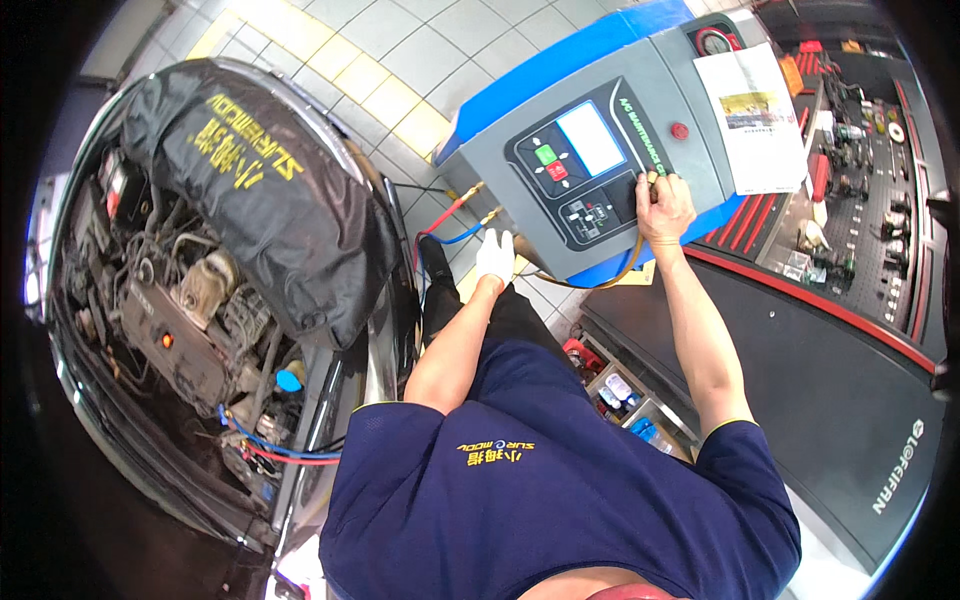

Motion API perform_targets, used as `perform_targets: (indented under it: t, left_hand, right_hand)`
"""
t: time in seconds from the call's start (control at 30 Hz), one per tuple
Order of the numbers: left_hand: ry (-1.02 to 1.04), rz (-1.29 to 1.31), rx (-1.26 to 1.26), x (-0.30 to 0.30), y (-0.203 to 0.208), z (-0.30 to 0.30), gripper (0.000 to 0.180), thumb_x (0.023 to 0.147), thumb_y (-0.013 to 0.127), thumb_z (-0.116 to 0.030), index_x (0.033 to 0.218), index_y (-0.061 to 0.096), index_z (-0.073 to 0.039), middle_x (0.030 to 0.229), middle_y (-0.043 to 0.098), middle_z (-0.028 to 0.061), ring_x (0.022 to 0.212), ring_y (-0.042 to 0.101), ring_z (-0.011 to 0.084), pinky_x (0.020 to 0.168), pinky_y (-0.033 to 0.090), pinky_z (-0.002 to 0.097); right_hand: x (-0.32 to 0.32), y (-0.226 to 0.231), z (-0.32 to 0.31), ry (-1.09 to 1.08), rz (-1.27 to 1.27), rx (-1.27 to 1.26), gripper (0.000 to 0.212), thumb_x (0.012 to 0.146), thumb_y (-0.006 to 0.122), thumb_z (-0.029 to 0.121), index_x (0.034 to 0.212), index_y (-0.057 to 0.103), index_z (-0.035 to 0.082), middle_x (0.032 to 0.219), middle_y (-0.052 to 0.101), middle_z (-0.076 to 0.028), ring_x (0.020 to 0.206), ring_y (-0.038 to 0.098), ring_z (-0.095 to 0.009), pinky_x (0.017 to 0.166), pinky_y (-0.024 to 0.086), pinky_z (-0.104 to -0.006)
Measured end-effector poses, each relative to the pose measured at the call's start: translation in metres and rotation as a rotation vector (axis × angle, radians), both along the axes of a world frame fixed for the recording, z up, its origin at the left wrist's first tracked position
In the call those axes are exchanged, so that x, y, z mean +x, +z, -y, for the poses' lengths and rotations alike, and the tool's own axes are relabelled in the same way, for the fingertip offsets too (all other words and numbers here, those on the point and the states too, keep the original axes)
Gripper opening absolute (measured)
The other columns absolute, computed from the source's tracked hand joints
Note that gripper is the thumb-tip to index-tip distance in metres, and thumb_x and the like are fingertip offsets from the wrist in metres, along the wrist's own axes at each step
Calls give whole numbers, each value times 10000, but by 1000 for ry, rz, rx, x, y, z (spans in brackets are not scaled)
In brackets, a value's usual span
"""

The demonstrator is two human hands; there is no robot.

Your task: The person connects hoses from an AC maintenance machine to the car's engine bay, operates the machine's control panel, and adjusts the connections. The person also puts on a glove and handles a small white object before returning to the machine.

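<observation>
A grey and blue service machine (640,90) stands in front of me, with a dark control panel (585,165) that has a pale screen, a green and a red button and a keypad. My right hand (662,205), bare, rests curled at the panel's right edge, closed around the end of a yellow hose (600,283) that loops under the machine's front edge. My left hand (494,255) wears a white glove and lies against the machine's lower left corner, just below the brass fittings (480,202) of a red and a blue hose. Whether it grips anything is unclear.
An open car engine bay (180,310) is at my left, its fender under a black cover (270,190). Red and blue hoses (290,455) run into it. A white paper sheet (755,115) lies on the machine. A black tool cabinet (820,380) and tool board (860,190) are at right.
</observation>
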State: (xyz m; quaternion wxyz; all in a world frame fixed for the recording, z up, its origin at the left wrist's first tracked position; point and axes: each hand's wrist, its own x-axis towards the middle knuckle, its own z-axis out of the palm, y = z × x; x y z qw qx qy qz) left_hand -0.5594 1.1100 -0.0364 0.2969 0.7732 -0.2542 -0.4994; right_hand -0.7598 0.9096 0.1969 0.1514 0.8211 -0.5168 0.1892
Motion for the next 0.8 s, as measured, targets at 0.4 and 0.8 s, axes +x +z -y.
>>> perform_targets:
  t: [0.4,0.8]
  left_hand:
    - [425,-471,60,-48,-65,-8,413,1172,443,-467,1252,634,-110,1066,673,59,831,636,191,708,520,341]
    - [664,-1113,228,-27,-9,21,444,1142,454,-591,941,554,-208,634,313,-38,508,301,138,490,258,340]
  right_hand:
    - [1,9,-1,-24,58,39,226,893,856,263,802,687,143,797,563,-34,747,627,-249,610,519,-403]
    - [1,14,2,6,106,17,290,900,856,242,756,638,115,779,542,-46,723,606,-259,589,497,-403]
